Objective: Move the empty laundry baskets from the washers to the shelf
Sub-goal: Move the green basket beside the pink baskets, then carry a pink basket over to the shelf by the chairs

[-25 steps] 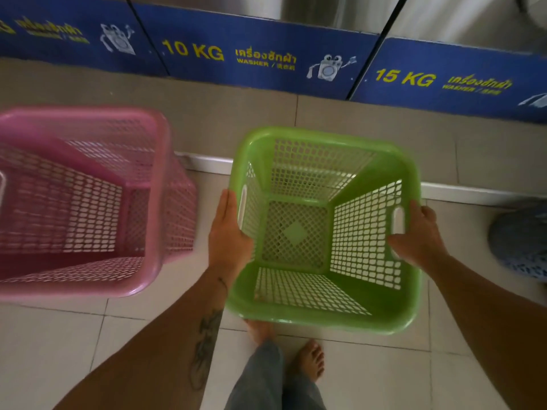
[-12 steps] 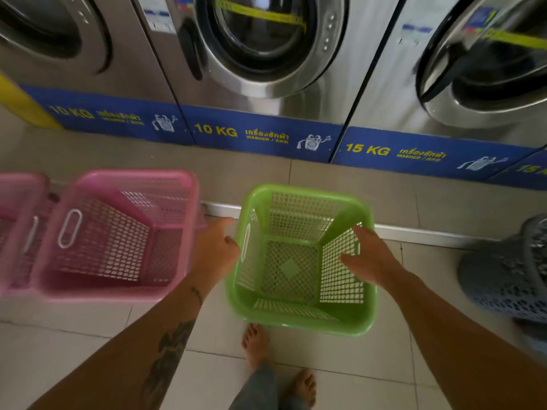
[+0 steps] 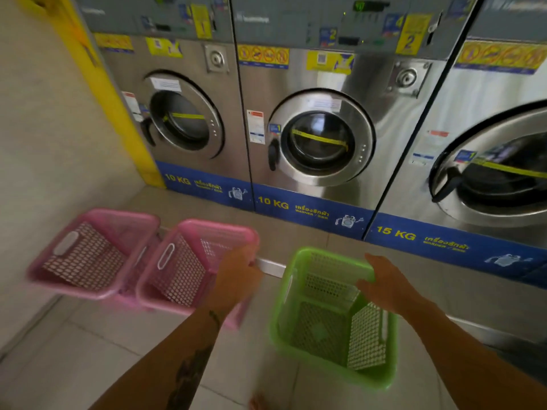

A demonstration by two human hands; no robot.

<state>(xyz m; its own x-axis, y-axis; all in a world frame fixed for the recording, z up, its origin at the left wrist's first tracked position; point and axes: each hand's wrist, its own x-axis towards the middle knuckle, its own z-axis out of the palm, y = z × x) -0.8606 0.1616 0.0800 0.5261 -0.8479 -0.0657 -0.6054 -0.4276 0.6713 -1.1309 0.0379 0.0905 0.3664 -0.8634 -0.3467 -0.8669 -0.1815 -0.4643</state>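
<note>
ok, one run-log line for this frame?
left hand: at near pink basket, grip unclear | right hand: open over green basket | baskets: floor, by washers

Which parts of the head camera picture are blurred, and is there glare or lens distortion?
Head view: motion blur smears the left hand and the nearer pink basket; the green basket has soft edges; daylight glares on the steel washer fronts; the wide lens bends the machines' vertical edges outward.

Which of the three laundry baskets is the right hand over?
The green basket, the only green one. The right hand hovers over its rim; the two pink baskets sit further left, by the left hand.
</note>
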